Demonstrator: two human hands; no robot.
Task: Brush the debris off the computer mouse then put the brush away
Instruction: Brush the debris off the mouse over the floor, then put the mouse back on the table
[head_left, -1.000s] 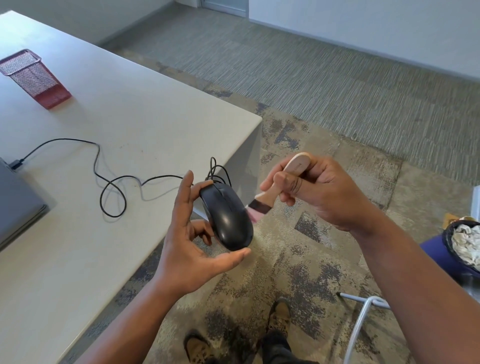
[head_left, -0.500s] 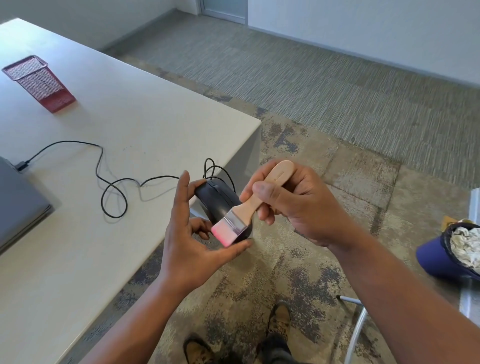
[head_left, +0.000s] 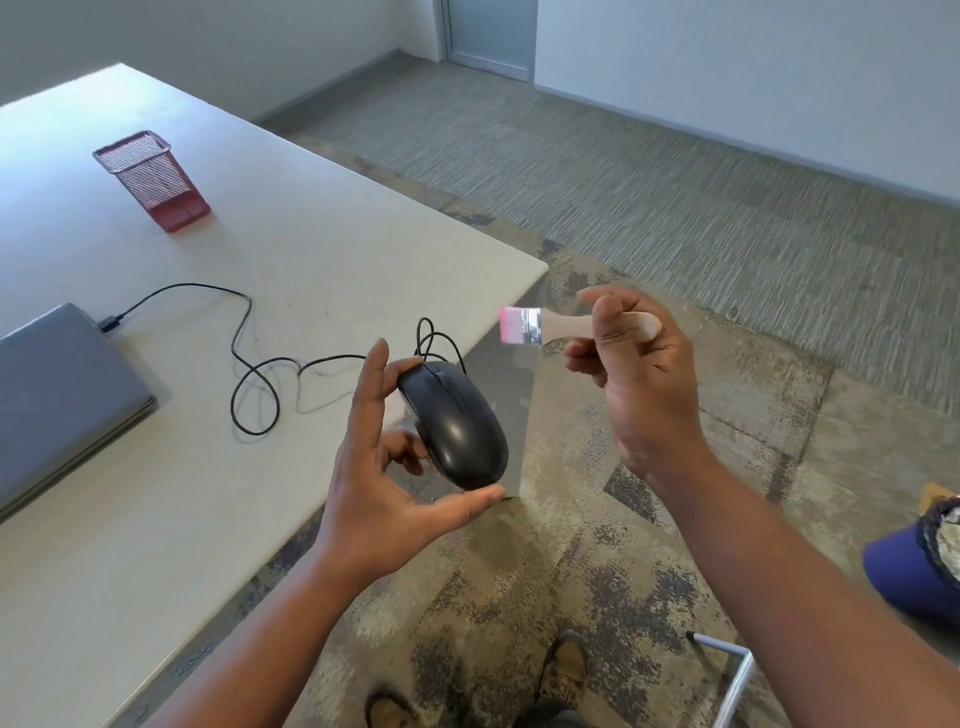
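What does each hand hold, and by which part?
The left hand holds the mouse by its two ends, between thumb and fingers. The right hand grips the brush by its wooden handle.

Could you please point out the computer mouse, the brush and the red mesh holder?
computer mouse (head_left: 457, 421), head view, top shell.
brush (head_left: 563, 326), head view, wooden handle.
red mesh holder (head_left: 156, 182), head view, front wall.

A white rectangular desk fills the left side, its far right corner jutting over mottled beige-and-grey carpet tiles. Beyond lies striped grey-green carpet, meeting plain white walls and a pale door frame. Soft, even light.
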